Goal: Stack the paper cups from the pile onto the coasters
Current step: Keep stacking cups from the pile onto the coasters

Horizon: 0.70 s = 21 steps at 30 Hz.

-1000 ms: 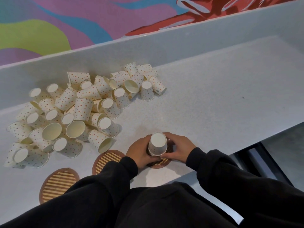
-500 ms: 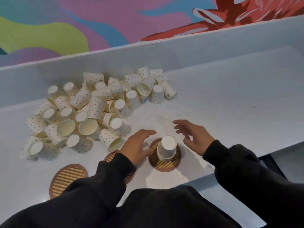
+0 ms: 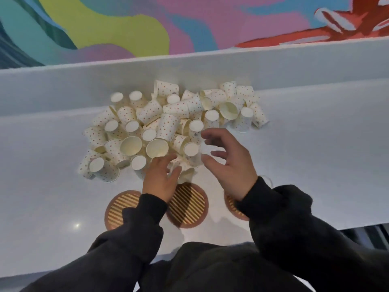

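Now 2 hands (image 3: 162, 180) (image 3: 230, 165) hover at 1 cup pile (image 3: 166, 125), 3 coasters (image 3: 117, 209) (image 3: 189, 207) (image 3: 231, 205) nearby.

The paper cups (image 3: 168, 123) are white with small red and orange dots, heaped loosely on the table (image 3: 315, 154) near its back wall. Many stand upside down showing plain white bases, others lie on their sides, and two turn open mouths upward. Three round brown coasters (image 3: 187, 205) with gold stripes lie flat in a row just in front of the pile, the right one mostly hidden.
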Motion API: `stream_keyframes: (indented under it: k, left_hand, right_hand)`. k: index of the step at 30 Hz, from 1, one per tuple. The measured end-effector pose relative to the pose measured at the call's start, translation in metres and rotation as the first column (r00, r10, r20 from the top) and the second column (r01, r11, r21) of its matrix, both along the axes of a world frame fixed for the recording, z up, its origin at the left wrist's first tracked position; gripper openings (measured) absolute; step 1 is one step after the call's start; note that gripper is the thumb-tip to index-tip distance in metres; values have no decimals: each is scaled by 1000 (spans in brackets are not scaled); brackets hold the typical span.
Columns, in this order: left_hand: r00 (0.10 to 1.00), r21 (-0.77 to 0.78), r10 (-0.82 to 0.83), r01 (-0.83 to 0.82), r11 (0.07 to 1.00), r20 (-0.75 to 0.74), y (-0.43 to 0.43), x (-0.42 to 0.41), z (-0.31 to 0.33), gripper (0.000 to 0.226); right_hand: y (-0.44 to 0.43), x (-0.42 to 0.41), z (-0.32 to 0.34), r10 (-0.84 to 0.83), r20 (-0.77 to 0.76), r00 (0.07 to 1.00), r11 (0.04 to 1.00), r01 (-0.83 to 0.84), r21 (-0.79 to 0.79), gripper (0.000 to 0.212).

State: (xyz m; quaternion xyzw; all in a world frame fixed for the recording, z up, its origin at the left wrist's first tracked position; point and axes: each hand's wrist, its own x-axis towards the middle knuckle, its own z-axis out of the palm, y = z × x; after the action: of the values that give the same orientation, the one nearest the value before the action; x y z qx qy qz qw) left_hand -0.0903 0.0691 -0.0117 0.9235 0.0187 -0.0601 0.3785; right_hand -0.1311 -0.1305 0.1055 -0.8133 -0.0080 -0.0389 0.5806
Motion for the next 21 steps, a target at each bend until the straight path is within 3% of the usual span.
stream_keyframes:
  k: [4,8,13,17,21]
  left_hand:
    - [991,92,-88,97,991,-104,2,-9,-16,40]
    - [990,9,-88,90,996,-107,6,-9,-24,31]
    - [985,-180,10,-41,983,-170,5,-1,-36,14]
    - [926,-332,95,-224,916,-364,-2,4,-37,25]
    - [897,-357,107,-277,892,-429,-4,9,-36,36]
  right_hand:
    - [33,32,-74,-125,-231,965,991,109,-80,53]
    - [44,45,-117,-270,-322,907,963,248,-109,61]
    - [51,43,-135,-266,-438,859,952,305,20,62]
    - [55,44,-137,-257,-462,849,949,313,47,62]
    - [56,42,-140,-291,-472,832,936,349,38,61]
